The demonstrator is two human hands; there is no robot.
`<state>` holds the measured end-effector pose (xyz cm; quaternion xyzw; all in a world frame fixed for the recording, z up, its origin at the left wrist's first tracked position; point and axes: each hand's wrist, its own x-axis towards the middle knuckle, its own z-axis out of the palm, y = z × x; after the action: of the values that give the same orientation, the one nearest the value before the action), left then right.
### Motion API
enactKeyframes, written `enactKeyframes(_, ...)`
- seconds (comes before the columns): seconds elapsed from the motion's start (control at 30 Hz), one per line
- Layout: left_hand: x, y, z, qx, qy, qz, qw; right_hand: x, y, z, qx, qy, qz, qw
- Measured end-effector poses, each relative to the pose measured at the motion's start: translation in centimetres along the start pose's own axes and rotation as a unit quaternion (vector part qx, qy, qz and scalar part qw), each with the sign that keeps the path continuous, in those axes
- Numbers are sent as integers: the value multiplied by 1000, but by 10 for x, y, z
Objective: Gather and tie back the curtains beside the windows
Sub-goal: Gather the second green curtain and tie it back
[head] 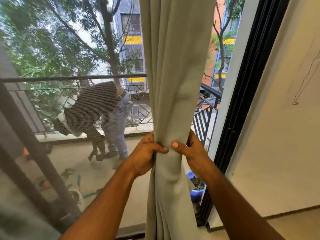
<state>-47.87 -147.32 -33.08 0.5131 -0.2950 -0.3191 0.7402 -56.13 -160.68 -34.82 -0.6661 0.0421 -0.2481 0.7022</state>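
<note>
left hand [147,153] | right hand [192,149] | both grip gathered curtain [174,75]

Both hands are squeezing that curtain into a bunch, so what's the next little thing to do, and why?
Probably keep one hand clamped and free the other to fetch a tie. Both the left hand and right hand grip the gathered curtain, yet no tie-back shows around it.

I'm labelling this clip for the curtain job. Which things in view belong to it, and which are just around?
Part of the job:
curtain, bunched
left hand, gripping it
right hand, gripping it

Just around:
blue pot with a plant
balcony railing
wall drawing
person on the balcony
</note>
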Motion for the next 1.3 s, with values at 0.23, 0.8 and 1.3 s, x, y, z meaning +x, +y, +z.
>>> enactKeyframes(0.23, 0, -1, -5, 218, -27, 69, 973, -2, 6, -12, -21, -57, 68, 996)
enactKeyframes(0.8, -1, -11, -19, 223, -45, 3, 974, -14, 11, -15, 10, -25, 67, 997)
enactKeyframes(1.3, -1, -16, -22, 289, -20, 9, 957, -21, 37, -19, 64, -14, 77, 995)
